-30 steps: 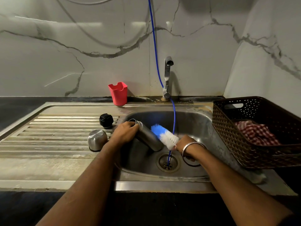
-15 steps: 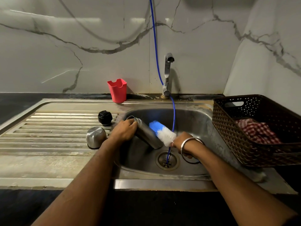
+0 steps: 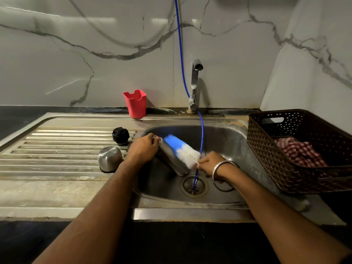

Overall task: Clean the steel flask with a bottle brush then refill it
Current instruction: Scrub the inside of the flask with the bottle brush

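We record 2 hands over the sink (image 3: pixel 224 201). The left hand (image 3: pixel 143 149) is wrapped round the top of the 1 steel flask (image 3: pixel 172 161), held tilted inside the basin. The right hand (image 3: pixel 207 162) grips the 1 bottle brush (image 3: pixel 182 149), whose bristles lie against the flask's side. A blue hose (image 3: pixel 201 134) crosses in front of the brush, down to the drain. Beyond: 1 steel cup (image 3: pixel 110 158), 1 black cap (image 3: pixel 120 135), 1 basket (image 3: pixel 297 149), 1 red holder (image 3: pixel 135 103), 1 tap (image 3: pixel 194 84). No writing is legible.

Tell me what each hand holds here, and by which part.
Left hand grips the steel flask at its neck end. Right hand holds the bottle brush just below the bristles, by its handle.
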